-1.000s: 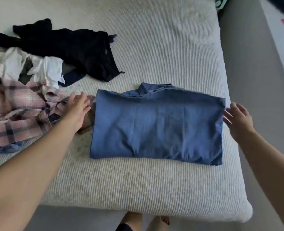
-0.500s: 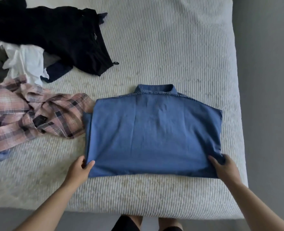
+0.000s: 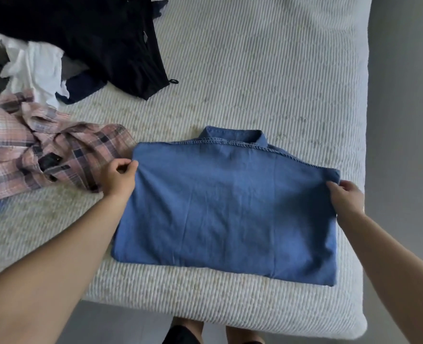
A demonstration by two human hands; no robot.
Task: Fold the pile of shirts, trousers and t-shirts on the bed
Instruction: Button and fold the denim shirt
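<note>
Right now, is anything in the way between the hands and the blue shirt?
No. The left hand pinches the blue shirt at its left edge, and the right hand grips its right edge. The plaid shirt lies beside it, not between.

Soft even daylight, slight blur, wide-angle edge distortion.

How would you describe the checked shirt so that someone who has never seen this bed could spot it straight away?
Start at the white ribbed bed and look to its left side, where unfolded clothes lie in a heap. The checked shirt is the crumpled one nearest the folded blue shirt, just beyond the left hand. It alone has a pink and dark plaid pattern; the black garment and white garment behind it are plain.
</note>
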